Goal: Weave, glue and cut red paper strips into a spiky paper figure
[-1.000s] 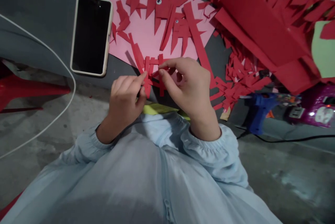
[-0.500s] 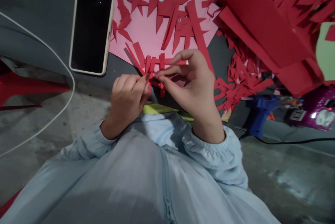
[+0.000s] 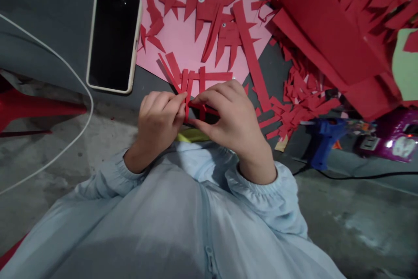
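Note:
Narrow red strips (image 3: pixel 202 79) cross each other in a small lattice at the table's near edge. My left hand (image 3: pixel 160 115) is closed at its left side, thumb and fingertips pinching an upright strip. From the right, my right hand (image 3: pixel 228 113) reaches over the lattice with its fingers bent and its thumb lower down, apart from the fingertips; the fingertips touch the strips near the left hand. Part of the lattice is hidden under the right hand. Beyond lies a pink sheet (image 3: pixel 183 44) with red spiky cut-outs (image 3: pixel 209 7), two of them with googly eyes.
A phone (image 3: pixel 114 39) lies at the left, with a white cable (image 3: pixel 78 78) beyond it. Red sheets (image 3: pixel 336 26) and scraps (image 3: pixel 294 100) pile up at the right. A blue glue gun (image 3: pixel 323 144) and a purple box (image 3: pixel 392 135) are at the right edge.
My right hand has moved down and slightly left, from a raised pinch to lying over the lattice with thumb lower. The left hand has hardly moved.

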Demonstrator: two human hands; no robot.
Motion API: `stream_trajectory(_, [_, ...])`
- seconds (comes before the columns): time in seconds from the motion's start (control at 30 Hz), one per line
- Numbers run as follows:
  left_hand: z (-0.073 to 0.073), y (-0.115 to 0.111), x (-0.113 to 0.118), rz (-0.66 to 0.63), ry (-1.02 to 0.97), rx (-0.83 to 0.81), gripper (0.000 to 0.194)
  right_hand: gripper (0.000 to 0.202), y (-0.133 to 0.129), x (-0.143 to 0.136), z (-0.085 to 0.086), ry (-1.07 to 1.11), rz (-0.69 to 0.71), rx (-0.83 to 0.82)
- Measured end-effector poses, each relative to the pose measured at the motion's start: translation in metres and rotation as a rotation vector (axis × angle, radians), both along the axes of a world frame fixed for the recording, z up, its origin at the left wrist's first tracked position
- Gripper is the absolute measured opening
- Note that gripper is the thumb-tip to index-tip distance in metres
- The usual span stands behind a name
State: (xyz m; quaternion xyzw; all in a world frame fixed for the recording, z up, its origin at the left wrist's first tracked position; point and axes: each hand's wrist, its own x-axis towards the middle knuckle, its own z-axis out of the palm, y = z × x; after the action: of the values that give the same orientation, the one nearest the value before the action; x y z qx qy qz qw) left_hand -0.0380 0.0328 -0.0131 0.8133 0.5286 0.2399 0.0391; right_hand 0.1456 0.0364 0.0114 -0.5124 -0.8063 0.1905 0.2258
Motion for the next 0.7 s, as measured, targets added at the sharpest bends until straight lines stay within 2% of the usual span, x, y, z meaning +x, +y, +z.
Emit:
stream_trajectory(0.2, [0.0009,0.0003,-0.0016,0.005,-0.036,-0.051,0.029,0.026,-0.0030,-0.0067,0.0037,-0.129,0.032,0.016])
stream_trajectory(0.43, [-0.0005,0.0009,-0.0019,0.009,-0.024,-0.095,0.031,0.023,-0.0004,-0.0049,0.0017,-0.117,0.074,0.017])
stream_trajectory(0.6, [-0.0041,-0.0003,-0.0020,-0.023,-0.012,-0.006,0.030,0.020,0.0027,-0.0062,0.0020,-0.033,-0.063,0.057])
stream_trajectory(0.7, [-0.0064,-0.0003,-0.0019,-0.042,-0.031,0.034,0.028,0.018,0.0031,-0.0067,0.0012,0.049,-0.162,0.002])
